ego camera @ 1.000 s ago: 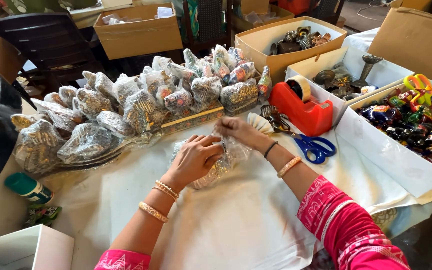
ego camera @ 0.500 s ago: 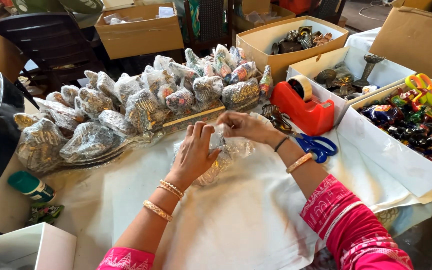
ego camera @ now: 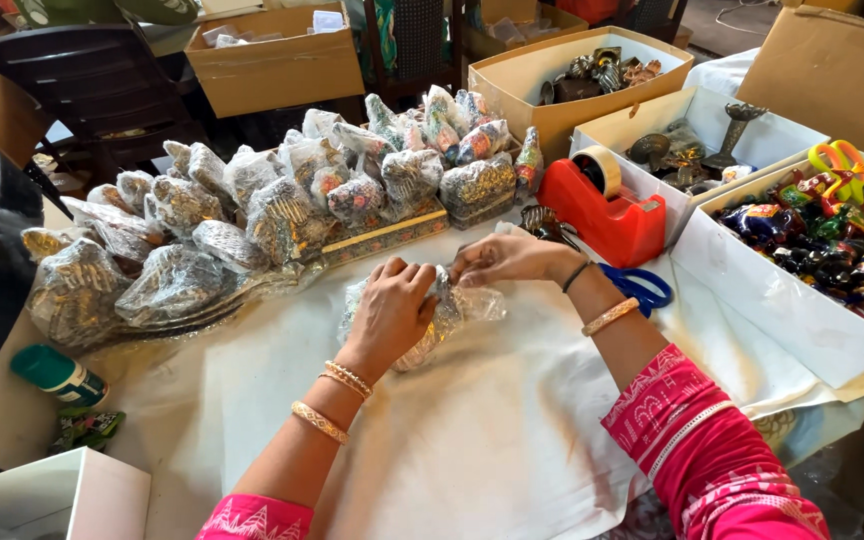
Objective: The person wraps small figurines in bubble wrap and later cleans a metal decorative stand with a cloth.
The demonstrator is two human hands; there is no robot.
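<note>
A small ornament wrapped in clear plastic (ego camera: 452,318) lies on the white table cover (ego camera: 472,440) in front of me. My left hand (ego camera: 392,308) presses down over its left side, fingers curled on the wrap. My right hand (ego camera: 505,260) pinches the plastic at its upper right end. Both wrists carry bangles, and pink patterned sleeves show at the bottom.
A pile of wrapped ornaments (ego camera: 252,210) lies behind on the left. A red tape dispenser (ego camera: 607,210) and blue scissors (ego camera: 642,285) sit to the right. White boxes hold coloured figurines (ego camera: 832,250) and metal pieces (ego camera: 672,155). A green-capped tube (ego camera: 57,375) lies at left.
My left hand lifted its fingers, then closed down on the wrapped piece again. My right hand moved slightly right and lower while keeping its pinch on the plastic.
</note>
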